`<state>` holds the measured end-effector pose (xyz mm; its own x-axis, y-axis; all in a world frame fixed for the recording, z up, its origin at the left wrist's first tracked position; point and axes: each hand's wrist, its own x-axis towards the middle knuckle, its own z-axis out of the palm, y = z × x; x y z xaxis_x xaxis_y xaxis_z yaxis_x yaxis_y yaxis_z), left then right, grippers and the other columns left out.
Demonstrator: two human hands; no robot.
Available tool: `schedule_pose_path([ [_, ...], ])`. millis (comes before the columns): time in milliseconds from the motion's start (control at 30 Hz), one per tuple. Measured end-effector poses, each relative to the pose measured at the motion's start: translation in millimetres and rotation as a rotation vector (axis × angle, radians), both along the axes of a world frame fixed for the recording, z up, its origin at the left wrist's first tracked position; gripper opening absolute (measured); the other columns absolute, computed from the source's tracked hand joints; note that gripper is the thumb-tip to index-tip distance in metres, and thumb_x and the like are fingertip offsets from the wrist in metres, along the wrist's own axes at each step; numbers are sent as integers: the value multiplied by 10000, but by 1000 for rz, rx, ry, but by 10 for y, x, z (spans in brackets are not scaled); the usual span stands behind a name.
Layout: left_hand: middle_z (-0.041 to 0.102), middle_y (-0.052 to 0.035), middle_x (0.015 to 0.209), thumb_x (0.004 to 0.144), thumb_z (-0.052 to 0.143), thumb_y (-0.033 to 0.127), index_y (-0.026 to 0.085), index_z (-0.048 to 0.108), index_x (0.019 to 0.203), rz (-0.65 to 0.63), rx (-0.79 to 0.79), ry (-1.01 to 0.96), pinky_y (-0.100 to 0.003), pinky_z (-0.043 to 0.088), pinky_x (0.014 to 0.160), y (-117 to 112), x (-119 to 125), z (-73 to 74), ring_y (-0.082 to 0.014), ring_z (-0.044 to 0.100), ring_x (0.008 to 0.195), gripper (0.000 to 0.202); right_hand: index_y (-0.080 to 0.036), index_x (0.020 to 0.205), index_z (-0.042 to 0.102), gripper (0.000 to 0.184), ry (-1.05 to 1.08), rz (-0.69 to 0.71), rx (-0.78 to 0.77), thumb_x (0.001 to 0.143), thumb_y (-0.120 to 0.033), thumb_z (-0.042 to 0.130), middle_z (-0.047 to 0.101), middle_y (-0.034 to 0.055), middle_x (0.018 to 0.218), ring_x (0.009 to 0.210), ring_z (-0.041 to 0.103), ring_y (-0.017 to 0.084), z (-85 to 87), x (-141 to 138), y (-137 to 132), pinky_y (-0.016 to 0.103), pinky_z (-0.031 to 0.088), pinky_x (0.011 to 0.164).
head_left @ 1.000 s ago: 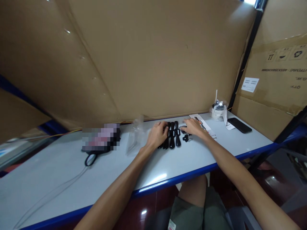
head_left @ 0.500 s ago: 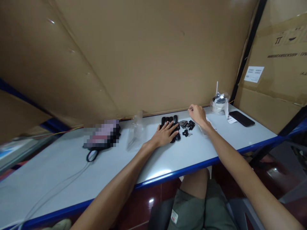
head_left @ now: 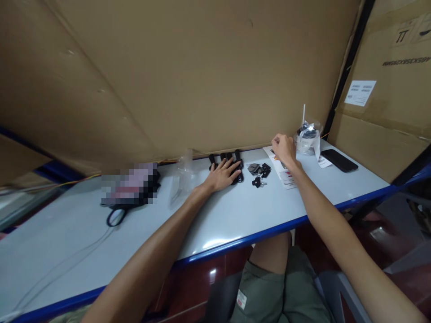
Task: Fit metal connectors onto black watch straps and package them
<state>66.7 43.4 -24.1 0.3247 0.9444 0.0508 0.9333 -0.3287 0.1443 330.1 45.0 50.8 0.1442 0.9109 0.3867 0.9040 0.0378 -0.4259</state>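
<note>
My left hand (head_left: 220, 175) lies flat with fingers spread over several black handles (head_left: 238, 156) standing side by side on the grey-white table. Their far ends poke out beyond my fingers, and the rest is partly covered. Right of them is a small pile of dark flat parts (head_left: 259, 169), with a black-headed key (head_left: 257, 182) in front. My right hand (head_left: 284, 149) is closed, fingers curled inward, above printed paper sheets (head_left: 287, 179). Whatever its fingertips hold is hidden.
A crumpled clear plastic bag (head_left: 182, 179) lies left of the handles. Farther left is a blurred-out pouch-like object (head_left: 133, 184) with a black loop. At right stand a bagged drink cup (head_left: 306, 137) and a black phone (head_left: 339, 160). Cardboard (head_left: 202, 80) walls the back.
The handles under my left hand have shifted left, away from the dark parts, and fanned slightly. My right hand moved a little right; printed sheets now show beneath it. The view shifted too.
</note>
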Motion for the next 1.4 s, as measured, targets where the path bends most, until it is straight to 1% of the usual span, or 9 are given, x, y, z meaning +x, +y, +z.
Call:
schedule_pose_path([
  [200,315,-70,1679,1015,320,546,276,442,1560,-45,25,-68,-657,129,1224,-23,-49,-10,-326,203,1571,621,-131,1162,731,317,-127,-74,-196,930,-274,570,718,195,1205,1161,657,329,-45,128,19,375,511,916],
  [367,385,-106,1640,1006,378,486,207,504,1516,-94,61,-111,-578,154,1250,-30,-82,-40,-299,269,1553,595,-114,1256,699,454,-200,-38,-350,872,-351,662,678,234,1287,1244,608,393,-194,80,49,443,501,958],
  [567,391,-108,1635,997,394,442,200,517,1505,-106,50,-133,-564,172,1250,-49,-86,-52,-296,288,1546,576,-115,1266,690,463,-202,-49,-340,832,-271,657,676,239,1279,1215,622,371,-298,13,63,411,503,932],
  [733,379,-102,1642,1004,377,466,177,465,1541,-89,52,-139,-523,164,1262,-63,-72,-61,-284,280,1550,616,-116,1268,695,468,-179,-88,-350,838,-293,642,677,244,1263,1236,606,383,-292,45,84,426,497,940],
  [900,420,-115,1620,1002,402,448,170,417,1567,-67,67,-154,-486,192,1261,-79,-59,-74,-279,311,1538,630,-104,1291,679,451,-198,-100,-346,861,-211,599,650,254,1299,1273,573,387,-337,66,116,460,479,974],
  [1000,390,-119,1637,1014,376,484,164,413,1569,-60,90,-176,-505,190,1259,-88,-55,-72,-287,276,1551,641,-106,1289,674,424,-217,-86,-331,888,-183,561,638,248,1314,1274,563,378,-374,63,134,485,460,1005],
  [1167,318,-130,1669,1012,386,523,180,470,1540,4,190,-181,-564,170,1251,-98,-56,-67,-326,201,1571,635,-108,1333,639,433,-220,-102,-324,922,-214,549,591,243,1371,1298,535,376,-390,55,147,509,428,1040],
  [1300,347,-166,1649,1006,403,536,164,466,1546,2,149,-121,-543,214,1239,-105,-54,-73,-338,252,1554,659,-107,1337,636,431,-203,-104,-367,927,-217,559,599,233,1367,1293,542,367,-367,68,134,489,428,1036],
  [1400,360,-147,1648,1009,395,540,195,478,1542,-13,128,-97,-542,200,1242,-107,-50,-76,-333,240,1558,640,-94,1309,653,418,-201,-85,-373,938,-274,586,604,240,1356,1292,538,372,-352,73,107,478,419,1034],
])
